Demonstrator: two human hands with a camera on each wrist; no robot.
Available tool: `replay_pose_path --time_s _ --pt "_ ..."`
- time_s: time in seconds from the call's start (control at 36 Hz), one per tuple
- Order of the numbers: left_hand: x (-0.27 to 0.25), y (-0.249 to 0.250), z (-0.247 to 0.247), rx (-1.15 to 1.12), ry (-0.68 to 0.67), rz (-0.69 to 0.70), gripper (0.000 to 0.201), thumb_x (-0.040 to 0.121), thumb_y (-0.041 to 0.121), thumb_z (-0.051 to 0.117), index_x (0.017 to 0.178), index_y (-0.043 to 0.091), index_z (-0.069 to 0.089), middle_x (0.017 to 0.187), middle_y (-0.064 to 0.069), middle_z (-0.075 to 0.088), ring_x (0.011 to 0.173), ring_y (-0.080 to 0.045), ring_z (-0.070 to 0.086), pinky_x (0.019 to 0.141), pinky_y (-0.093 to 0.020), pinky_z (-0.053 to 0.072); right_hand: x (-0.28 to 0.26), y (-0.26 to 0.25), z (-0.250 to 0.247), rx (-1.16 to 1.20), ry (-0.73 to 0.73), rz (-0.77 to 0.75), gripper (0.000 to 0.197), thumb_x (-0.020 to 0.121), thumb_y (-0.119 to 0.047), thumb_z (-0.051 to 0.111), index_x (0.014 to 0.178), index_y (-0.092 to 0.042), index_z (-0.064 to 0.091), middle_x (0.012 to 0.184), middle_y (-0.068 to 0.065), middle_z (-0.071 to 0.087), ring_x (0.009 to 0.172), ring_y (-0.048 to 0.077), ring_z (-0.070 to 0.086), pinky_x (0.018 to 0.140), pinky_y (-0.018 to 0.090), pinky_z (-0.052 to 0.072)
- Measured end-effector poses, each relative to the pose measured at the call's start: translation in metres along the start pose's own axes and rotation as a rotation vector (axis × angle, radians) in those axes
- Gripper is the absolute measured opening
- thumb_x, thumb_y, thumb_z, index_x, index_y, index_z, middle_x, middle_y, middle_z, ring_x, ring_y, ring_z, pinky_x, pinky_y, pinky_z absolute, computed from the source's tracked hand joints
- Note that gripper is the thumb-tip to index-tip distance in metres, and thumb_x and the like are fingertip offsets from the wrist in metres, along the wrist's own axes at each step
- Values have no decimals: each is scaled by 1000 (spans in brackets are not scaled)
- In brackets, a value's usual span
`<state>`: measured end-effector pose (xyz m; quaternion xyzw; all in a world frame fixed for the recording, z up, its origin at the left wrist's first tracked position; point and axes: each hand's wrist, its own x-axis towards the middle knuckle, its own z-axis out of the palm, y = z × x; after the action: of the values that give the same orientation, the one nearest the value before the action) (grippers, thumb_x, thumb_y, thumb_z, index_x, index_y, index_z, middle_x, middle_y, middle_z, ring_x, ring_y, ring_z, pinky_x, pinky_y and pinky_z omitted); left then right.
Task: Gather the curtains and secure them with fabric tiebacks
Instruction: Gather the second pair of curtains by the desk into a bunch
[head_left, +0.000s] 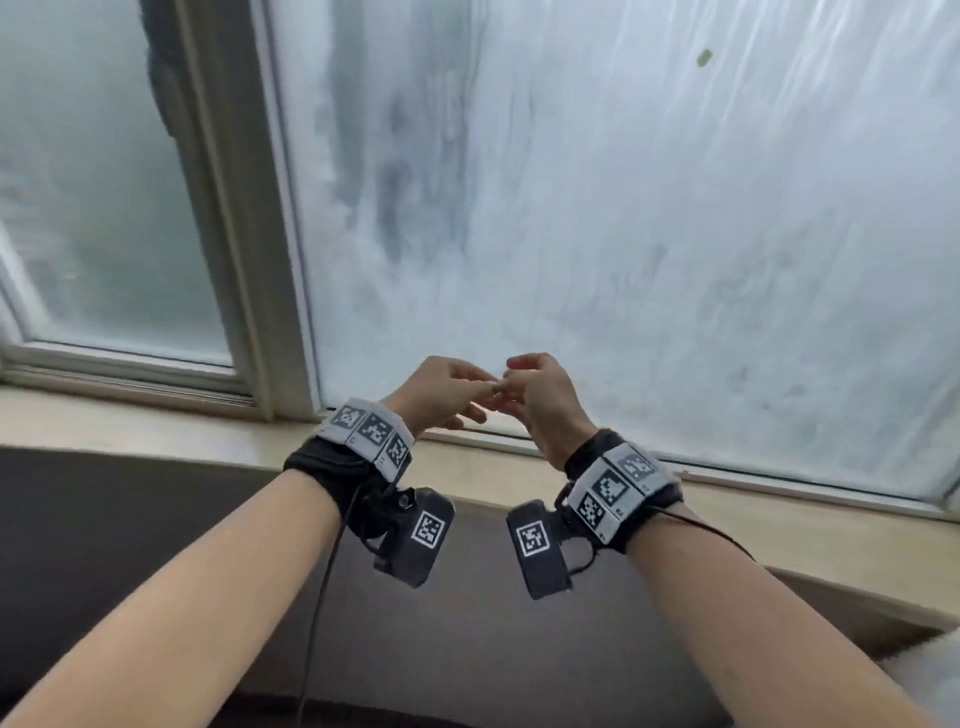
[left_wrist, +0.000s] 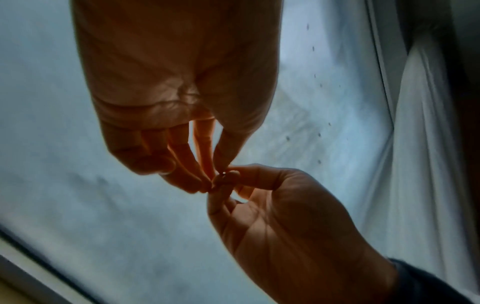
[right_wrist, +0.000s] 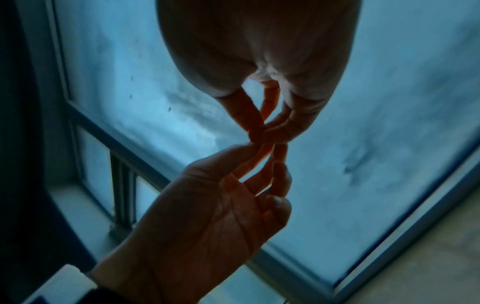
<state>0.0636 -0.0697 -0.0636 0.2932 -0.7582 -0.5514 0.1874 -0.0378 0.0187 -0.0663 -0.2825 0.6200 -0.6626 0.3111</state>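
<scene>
1. Head view: the left hand (head_left: 444, 392) and the right hand (head_left: 540, 397) meet in front of a frosted window pane (head_left: 623, 234), raised above a pale window sill (head_left: 156, 421). Their fingertips touch at one spot, where something tiny and dark sits; it is too small to name. Each wrist carries a black strap with a white marker band (head_left: 371, 434) and a small black camera box (head_left: 413, 538). A window frame post (head_left: 244, 208) stands left of the hands. A sheer white curtain (head_left: 831, 156) hangs over the right part of the pane, ungathered, well apart from both hands. No tieback can be made out.

2. Left wrist view: the left hand (left_wrist: 176, 92) points its fingers down, thumb and forefinger pressed together in a pinch. The right hand (left_wrist: 285, 222) comes up from below, its thumb and forefinger pinching at the same point. A small rounded thing (left_wrist: 224, 174) lies between the tips. White curtain folds (left_wrist: 428, 144) hang at the right edge.

3. Right wrist view: the right hand (right_wrist: 259, 51) has its fingers drawn to a point. The left hand (right_wrist: 213, 216) shows its palm, its thumb and forefinger meeting the right fingertips. What they pinch cannot be told.
</scene>
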Motion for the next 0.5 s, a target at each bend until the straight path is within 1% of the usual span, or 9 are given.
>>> replay_pose_path --time_s 0.03,0.08,0.11,0.17,0.22,0.28,0.36,0.44,0.5 --pt "-3 -4 -15 4 20 3 10 96 19 62 101 14 68 84 -2 72 69 -11 65 58 -20 45 1 -2 14 4 -25 -13 30 88 15 40 114 -1 44 75 10 55 64 21 59 68 29 53" --pt "-24 -27 -92 15 141 -2 12 96 18 61 102 13 69 85 -2 73 71 -12 66 61 -22 47 8 -2 96 10 -142 -12 28 89 15 40 112 -1 44 76 11 55 64 20 59 74 34 56" --pt "-28 -31 -111 21 165 -10 12 96 17 60 102 12 70 85 -4 74 70 -13 67 63 -24 48 10 -2 115 2 -177 -35 26 90 13 40 112 -1 45 77 11 55 65 20 59 79 38 56" --pt "-53 -51 -183 29 269 -34 16 97 16 58 104 7 71 92 -10 75 68 -14 68 62 -26 50 15 2 195 2 -305 -55 20 94 9 39 110 -2 44 78 13 56 65 22 62 84 46 56" --pt "-76 -69 -246 30 359 -49 20 99 15 56 101 4 72 91 -15 74 62 -14 68 54 -23 48 14 6 264 13 -410 -76 15 98 4 38 110 -3 43 80 13 58 63 22 65 81 45 56" --pt "-106 -88 -310 47 475 -69 20 99 14 56 90 8 73 80 -10 73 54 -9 68 47 -18 46 8 9 337 20 -516 -83 13 100 1 38 111 -3 42 85 13 58 66 24 66 78 42 57" --pt "-143 -110 -377 173 587 -118 13 94 17 64 88 9 74 85 -11 74 63 -11 68 53 -20 44 2 14 421 5 -642 -71 9 101 -1 37 109 -4 40 84 11 56 64 24 63 64 32 58" --pt "-175 -128 -429 281 702 -168 14 86 18 75 90 5 77 82 -10 75 69 -16 69 58 -18 49 -3 21 495 -47 -757 -96 4 102 -5 40 99 -8 41 85 11 54 61 24 62 62 35 57" --pt "-194 -141 -464 312 782 -202 15 81 20 80 85 6 79 74 -7 74 64 -11 67 58 -13 50 -9 26 541 -95 -824 -152 2 103 -9 42 101 -8 42 86 10 55 61 23 63 63 36 58"
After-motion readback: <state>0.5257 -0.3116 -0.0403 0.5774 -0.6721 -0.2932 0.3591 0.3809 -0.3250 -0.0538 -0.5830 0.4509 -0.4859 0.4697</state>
